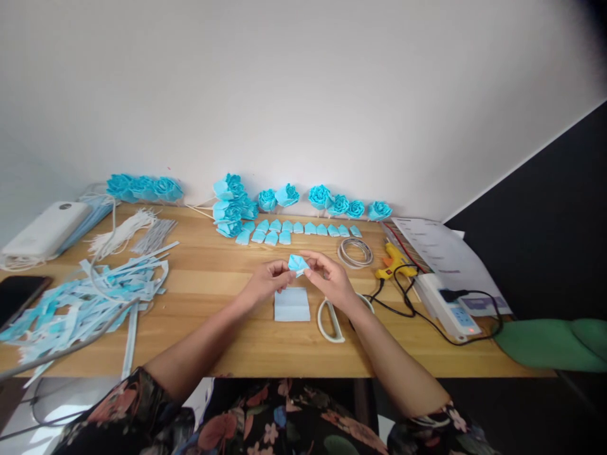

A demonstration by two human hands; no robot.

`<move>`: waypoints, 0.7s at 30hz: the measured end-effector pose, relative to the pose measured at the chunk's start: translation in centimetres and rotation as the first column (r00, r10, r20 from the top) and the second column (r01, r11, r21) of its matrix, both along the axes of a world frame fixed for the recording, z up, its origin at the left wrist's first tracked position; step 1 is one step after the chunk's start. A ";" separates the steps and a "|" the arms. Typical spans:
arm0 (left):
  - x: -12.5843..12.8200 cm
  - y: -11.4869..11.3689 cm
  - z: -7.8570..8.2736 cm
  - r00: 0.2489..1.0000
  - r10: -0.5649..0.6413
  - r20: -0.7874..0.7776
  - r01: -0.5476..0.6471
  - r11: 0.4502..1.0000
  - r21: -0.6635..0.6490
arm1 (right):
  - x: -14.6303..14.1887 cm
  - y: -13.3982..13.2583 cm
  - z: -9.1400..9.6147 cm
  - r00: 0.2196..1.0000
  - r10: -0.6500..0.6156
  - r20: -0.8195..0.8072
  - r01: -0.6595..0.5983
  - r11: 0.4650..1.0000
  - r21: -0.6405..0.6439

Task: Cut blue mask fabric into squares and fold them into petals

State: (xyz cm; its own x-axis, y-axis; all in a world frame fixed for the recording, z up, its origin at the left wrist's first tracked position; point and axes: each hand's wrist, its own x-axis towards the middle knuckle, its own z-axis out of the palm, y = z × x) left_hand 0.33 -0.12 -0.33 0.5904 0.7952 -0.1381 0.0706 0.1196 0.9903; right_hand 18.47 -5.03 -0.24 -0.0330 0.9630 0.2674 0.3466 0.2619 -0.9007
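Between my two hands, above the middle of the table, is a folded light-blue petal piece [298, 262]. My left hand [271, 278] pinches its left lower side, and my right hand [331, 273] grips its right edge between thumb and fingers. Just below them a pale blue rectangular sheet [291, 305] with a crease lies flat on the wood. Scissors with white handles [331, 322] rest under my right wrist; their blades are hidden. Beyond my hands, rows of similar folded blue pieces [310, 229] lie on the table.
Blue fabric flowers [230, 208] line the wall. Cut strips [95, 303], a phone [19, 297] and a white power bank [47, 230] are on the left. On the right are a wire coil [355, 252], a yellow glue gun [393, 260], a power strip [448, 309] and papers [443, 253].
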 end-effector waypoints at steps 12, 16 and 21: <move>0.0 -0.3 0.6 0.998 0.008 -0.061 -0.001 0.993 0.117 | 0.3 0.1 -0.3 0.997 0.028 -0.069 -0.032 0.998 -0.060; 0.1 -0.2 0.5 0.998 -0.004 -0.067 0.010 0.997 0.079 | 0.3 0.1 -0.1 0.999 0.038 -0.032 -0.040 0.998 -0.056; -0.1 0.2 0.1 0.996 0.083 -0.025 -0.081 0.995 0.064 | 2.0 0.5 0.2 0.992 -0.128 0.020 0.129 0.991 -0.031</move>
